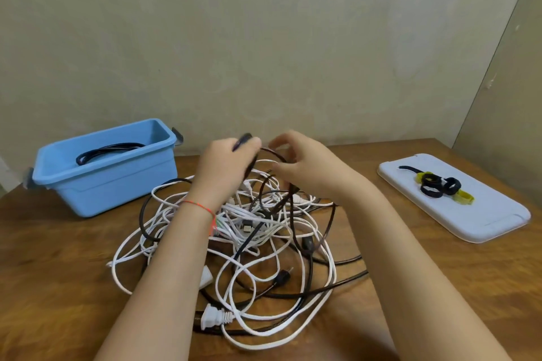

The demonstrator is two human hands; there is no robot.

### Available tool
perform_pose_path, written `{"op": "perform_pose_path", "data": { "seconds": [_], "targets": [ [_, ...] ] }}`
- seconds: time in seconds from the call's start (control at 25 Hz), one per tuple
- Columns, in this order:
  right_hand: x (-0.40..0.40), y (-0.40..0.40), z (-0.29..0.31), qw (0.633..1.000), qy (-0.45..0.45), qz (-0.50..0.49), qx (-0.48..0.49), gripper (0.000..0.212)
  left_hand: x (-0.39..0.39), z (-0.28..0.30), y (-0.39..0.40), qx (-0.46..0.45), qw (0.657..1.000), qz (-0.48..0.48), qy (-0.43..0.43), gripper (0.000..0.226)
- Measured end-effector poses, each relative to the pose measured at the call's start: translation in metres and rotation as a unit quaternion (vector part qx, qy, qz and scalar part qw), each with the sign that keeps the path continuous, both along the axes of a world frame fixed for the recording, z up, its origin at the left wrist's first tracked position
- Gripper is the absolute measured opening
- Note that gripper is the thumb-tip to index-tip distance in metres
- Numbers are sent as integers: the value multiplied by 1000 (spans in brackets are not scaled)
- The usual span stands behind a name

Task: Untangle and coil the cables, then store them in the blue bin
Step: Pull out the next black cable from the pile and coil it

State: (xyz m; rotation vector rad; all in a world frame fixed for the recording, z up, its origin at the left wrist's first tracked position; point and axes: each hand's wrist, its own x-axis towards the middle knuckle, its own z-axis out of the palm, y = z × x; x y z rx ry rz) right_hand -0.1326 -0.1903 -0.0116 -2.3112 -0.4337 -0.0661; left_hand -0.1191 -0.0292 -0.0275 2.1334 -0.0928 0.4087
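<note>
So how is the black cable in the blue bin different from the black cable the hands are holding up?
The black cable in the blue plastic bin is coiled into a neat loop; the dark cable held up by the left hand and right hand still runs down into the tangled pile of white and black cables. The binned one lies alone and untouched; the held one is gripped above the wooden table. Both are dark.

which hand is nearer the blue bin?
Left. The left hand is raised over the cable tangle gripping a dark cable, just right of the blue bin. The right hand is farther right, toward the white tray.
</note>
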Motion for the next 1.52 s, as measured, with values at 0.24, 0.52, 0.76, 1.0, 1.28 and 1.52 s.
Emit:
{"op": "perform_pose_path", "data": {
  "seconds": [0.24,0.52,0.76,1.0,1.28,1.52],
  "targets": [
    [28,-56,-14,911,-41,-310,-268,18,9,2,23,-424,904,51,3,41],
    [29,-44,-15,972,-78,-185,-120,6,0,-3,8,-336,936,-71,76,39],
    [11,-39,-1,981,43,-1,187,36,-6,2,9,-347,880,-243,217,43],
    [3,-16,6,911,147,123,364,72,-10,1,-4,-529,665,-459,258,60],
    [3,-7,3,923,83,-7,375,41,-7,-4,-19,-513,761,-326,228,57],
    [2,-12,4,939,76,-9,336,42,-13,-1,-16,-486,730,-371,306,55]
  ]
}}
